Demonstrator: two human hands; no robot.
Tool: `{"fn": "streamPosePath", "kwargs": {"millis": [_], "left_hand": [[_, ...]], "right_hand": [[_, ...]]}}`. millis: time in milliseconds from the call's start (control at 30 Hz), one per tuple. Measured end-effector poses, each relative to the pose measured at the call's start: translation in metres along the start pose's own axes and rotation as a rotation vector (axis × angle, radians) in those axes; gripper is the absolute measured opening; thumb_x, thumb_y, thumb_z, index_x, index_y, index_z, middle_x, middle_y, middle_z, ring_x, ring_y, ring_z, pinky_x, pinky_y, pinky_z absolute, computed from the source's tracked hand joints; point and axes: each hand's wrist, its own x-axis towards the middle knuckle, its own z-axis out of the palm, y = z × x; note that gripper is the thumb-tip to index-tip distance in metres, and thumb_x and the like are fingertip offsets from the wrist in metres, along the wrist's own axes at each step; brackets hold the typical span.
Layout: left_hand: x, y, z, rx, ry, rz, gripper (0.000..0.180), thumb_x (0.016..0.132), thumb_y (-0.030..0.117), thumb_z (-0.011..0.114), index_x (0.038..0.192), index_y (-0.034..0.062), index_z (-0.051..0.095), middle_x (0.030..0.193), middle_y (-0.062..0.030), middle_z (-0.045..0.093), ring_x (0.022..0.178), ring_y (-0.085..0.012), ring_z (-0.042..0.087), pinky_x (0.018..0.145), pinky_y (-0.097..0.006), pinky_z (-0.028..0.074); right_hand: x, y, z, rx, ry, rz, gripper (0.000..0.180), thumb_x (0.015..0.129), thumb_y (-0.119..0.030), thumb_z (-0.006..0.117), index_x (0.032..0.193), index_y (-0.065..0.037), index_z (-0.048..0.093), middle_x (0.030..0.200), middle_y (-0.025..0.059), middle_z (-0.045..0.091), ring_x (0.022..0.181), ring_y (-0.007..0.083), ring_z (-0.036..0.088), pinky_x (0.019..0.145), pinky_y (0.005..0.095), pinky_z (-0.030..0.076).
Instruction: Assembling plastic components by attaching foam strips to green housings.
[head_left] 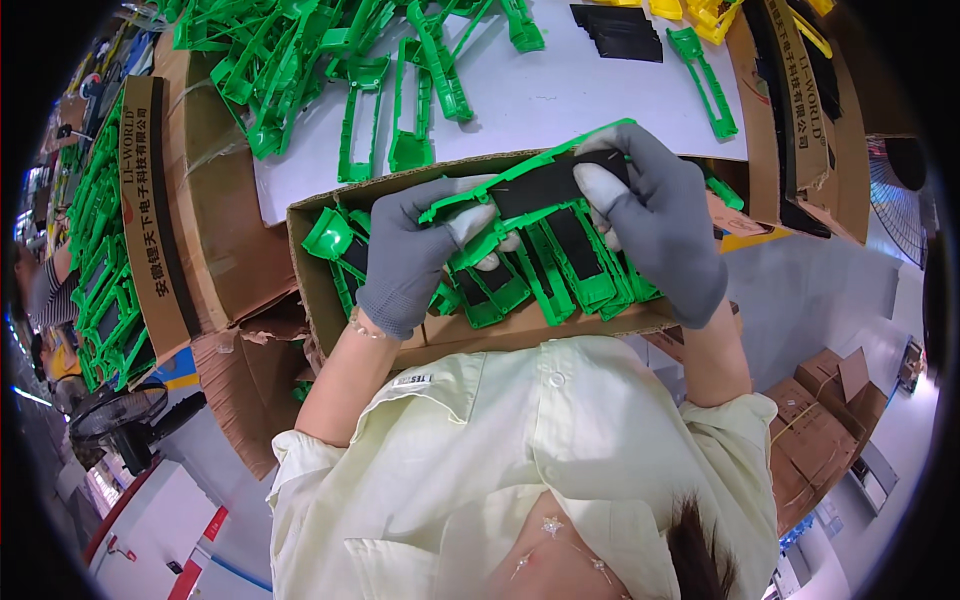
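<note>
Both my hands wear grey gloves with white fingertips. Between them is a green plastic frame (482, 247), tilted, with a black rectangular sheet (535, 190) lying in its opening. My left hand (405, 250) grips the frame's left end, thumb on top and fingertips underneath. My right hand (660, 215) is closed around the right end, its thumb pressed on the black sheet. Below them stands an open cardboard box (440, 335) holding several green frames (590, 285), some with black sheets in them.
A heap of green frames (290, 80) covers the white table's (560, 100) far left. Black sheets (618, 35) lie stacked at the back, beside a lone green frame (705, 85) and yellow parts (715, 18). Cartons flank me; the left carton (220, 200) adjoins more green frames (95, 270).
</note>
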Motion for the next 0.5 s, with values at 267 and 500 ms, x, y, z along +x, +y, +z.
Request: {"fn": "streamPosePath", "kwargs": {"millis": [267,500], "left_hand": [[-0.002,0.001,0.011,0.072,0.087,-0.059,0.027,0.084,0.000,0.060,0.111,-0.0051,0.060,0.088,-0.0105,0.064,0.074,-0.0166,0.066,0.059,-0.022,0.053],[-0.005,0.005,-0.001,0.373,-0.238,-0.022,0.023,0.081,-0.002,0.063,0.104,-0.0030,0.064,0.079,-0.0050,0.064,0.068,-0.0110,0.064,0.057,-0.019,0.051]], "right_hand": [[-0.012,0.017,0.009,-0.149,0.126,-0.083,0.027,0.080,-0.016,0.068,0.100,-0.003,0.055,0.058,-0.0022,0.049,0.051,0.0018,0.043,0.046,0.0189,0.034],[-0.043,0.044,0.001,-0.144,0.160,-0.185,0.033,0.073,-0.019,0.075,0.099,-0.002,0.062,0.065,0.0019,0.058,0.058,0.0099,0.054,0.056,0.0253,0.044]]}}
